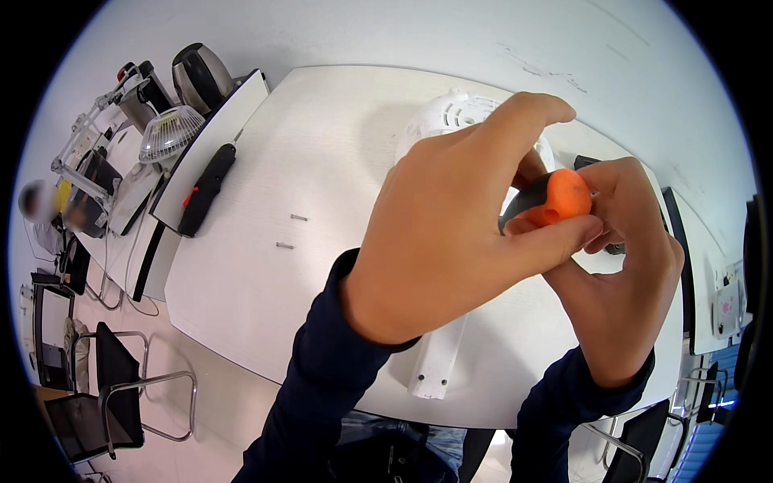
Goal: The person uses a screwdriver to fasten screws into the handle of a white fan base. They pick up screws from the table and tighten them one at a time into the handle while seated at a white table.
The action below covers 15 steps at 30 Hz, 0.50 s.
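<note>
Fingers first: my left hand [451,217] wraps over the orange-and-black screwdriver handle [555,201], thumb pressed under it, and my right hand [620,266] pinches the same handle from the other side, right of centre in the frame. Both grips look tight. The tip is hidden behind my left hand, so I can't tell whether it sits in a screw. Beneath lies the white fan body [455,117], its stem [439,362] running to the lower edge of the desk [322,161]. My worry: the unseen tip could slip and gouge the plastic. Two loose screws [291,232] lie left of centre; a nudge could roll them off.
</note>
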Available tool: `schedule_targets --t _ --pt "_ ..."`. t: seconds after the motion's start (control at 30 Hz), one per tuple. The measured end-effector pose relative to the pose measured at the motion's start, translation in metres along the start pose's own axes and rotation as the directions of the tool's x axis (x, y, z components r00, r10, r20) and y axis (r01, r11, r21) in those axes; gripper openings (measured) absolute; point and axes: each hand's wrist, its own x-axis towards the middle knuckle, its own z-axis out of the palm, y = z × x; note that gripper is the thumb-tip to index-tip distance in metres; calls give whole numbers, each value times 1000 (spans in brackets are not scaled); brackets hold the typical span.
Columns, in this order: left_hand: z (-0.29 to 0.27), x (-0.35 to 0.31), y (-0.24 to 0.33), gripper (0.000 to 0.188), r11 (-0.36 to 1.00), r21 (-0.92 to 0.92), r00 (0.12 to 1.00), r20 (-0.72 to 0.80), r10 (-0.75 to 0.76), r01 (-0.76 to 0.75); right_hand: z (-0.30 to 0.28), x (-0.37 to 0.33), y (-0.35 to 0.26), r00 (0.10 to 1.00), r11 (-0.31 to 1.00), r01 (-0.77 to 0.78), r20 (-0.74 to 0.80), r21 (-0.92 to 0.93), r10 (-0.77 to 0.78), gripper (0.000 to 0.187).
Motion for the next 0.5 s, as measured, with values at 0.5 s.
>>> schedule_targets --t 0.5 --pt "2 1 1 53 998 -48 999 -2 42 -42 -7 0 -5 999 997 -18 29 79 16 39"
